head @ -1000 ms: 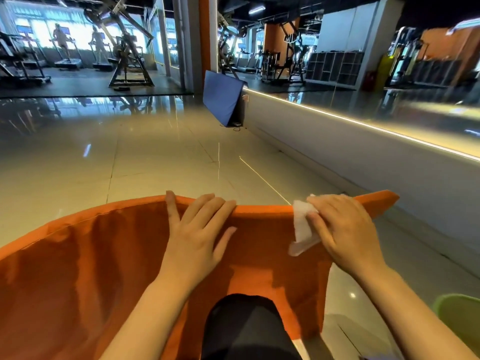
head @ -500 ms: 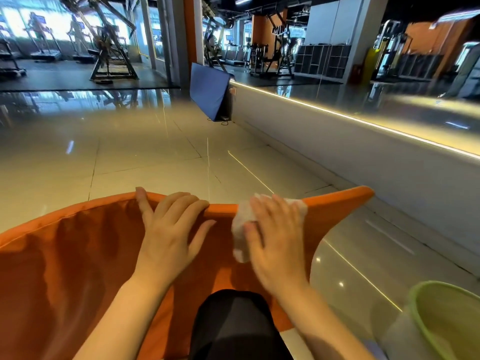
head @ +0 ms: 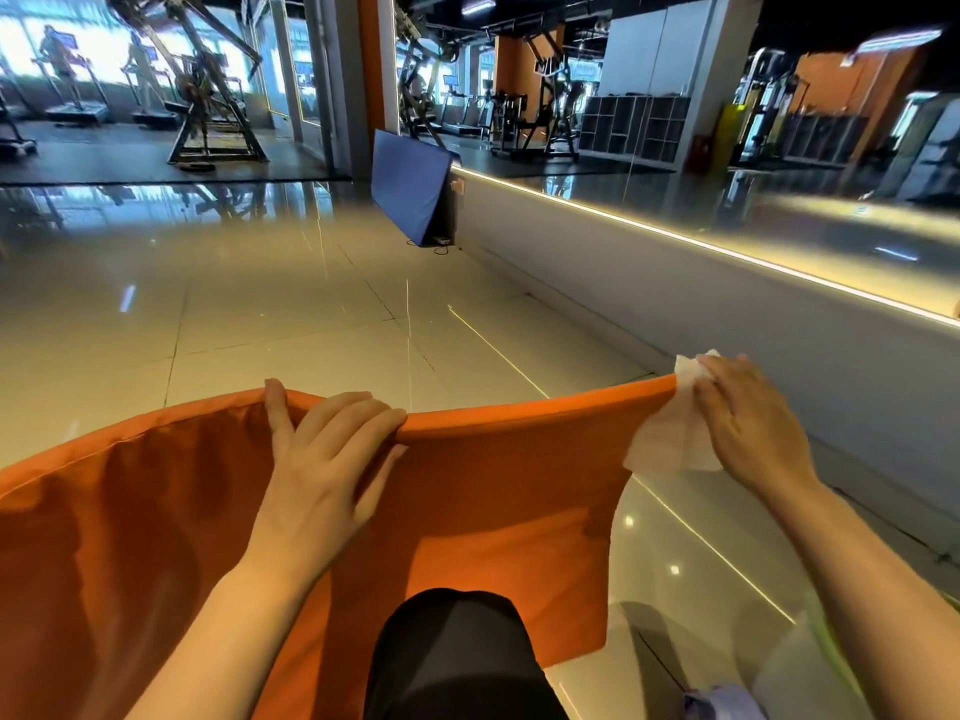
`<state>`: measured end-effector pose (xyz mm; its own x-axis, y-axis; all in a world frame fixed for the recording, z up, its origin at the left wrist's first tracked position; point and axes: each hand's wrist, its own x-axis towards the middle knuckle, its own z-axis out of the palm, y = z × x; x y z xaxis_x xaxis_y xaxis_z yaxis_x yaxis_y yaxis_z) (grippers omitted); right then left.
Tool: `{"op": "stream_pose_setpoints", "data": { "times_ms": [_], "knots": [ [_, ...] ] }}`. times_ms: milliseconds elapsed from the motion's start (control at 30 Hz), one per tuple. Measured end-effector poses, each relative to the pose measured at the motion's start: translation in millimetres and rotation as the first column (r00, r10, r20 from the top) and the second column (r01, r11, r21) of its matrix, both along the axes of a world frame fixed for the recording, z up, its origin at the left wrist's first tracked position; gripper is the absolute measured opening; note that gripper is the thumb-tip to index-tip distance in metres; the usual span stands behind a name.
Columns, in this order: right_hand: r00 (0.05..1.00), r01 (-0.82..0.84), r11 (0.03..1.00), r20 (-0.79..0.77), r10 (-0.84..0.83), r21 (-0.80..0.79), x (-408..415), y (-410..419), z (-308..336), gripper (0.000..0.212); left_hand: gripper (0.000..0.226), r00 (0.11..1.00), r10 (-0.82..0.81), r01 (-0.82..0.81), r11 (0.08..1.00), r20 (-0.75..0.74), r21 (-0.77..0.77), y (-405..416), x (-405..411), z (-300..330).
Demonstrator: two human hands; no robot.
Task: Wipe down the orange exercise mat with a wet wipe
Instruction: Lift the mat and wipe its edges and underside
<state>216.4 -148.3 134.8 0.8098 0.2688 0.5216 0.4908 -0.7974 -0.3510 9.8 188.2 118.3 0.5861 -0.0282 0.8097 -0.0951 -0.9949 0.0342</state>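
Now the orange mat's (head: pixel 493 491) far corner is wiped.
Left hand (head: pixel 322 470) is laid flat along the mat's edge; a wet wipe (head: pixel 670 433) is pinched at 2 o'clock by the right hand (head: pixel 748 423); bare floor (head: pixel 291 314) lies beyond.

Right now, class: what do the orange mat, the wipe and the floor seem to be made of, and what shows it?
Orange mat: probably vinyl-covered foam; smooth, faintly creased skin. Wet wipe: thin, non-woven fabric; white, limp, slightly see-through. Floor: glossy polished tile; grout lines, mirror-like reflections.
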Motion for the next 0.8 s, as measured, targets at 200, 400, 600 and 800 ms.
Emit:
{"op": "stream_pose_setpoints", "data": {
  "times_ms": [200, 400, 600, 800],
  "knots": [
    [0.998, -0.054, 0.992, 0.032, 0.051, 0.110, -40, 55, -27, 0.062, 0.031, 1.000, 0.005, -0.005, 1.000, 0.013, 0.003, -4, 1, -4],
    [0.945, -0.321, 0.947, 0.064, 0.320, 0.005, -123, 136, -25, 0.061, 0.040, 1.000, -0.007, 0.007, 0.999, -0.013, 0.032, 11, -1, -4],
    [0.986, -0.146, 0.981, 0.067, 0.156, -0.129, -57, 65, -15, 0.058, 0.035, 1.000, -0.002, 0.002, 0.999, 0.002, 0.046, 13, 3, -2],
    [0.998, -0.068, 0.997, 0.000, 0.068, -0.027, -18, 29, -16, 0.057, 0.042, 1.000, -0.019, 0.019, 1.000, 0.007, -0.009, 6, 4, -9]
  ]
}}
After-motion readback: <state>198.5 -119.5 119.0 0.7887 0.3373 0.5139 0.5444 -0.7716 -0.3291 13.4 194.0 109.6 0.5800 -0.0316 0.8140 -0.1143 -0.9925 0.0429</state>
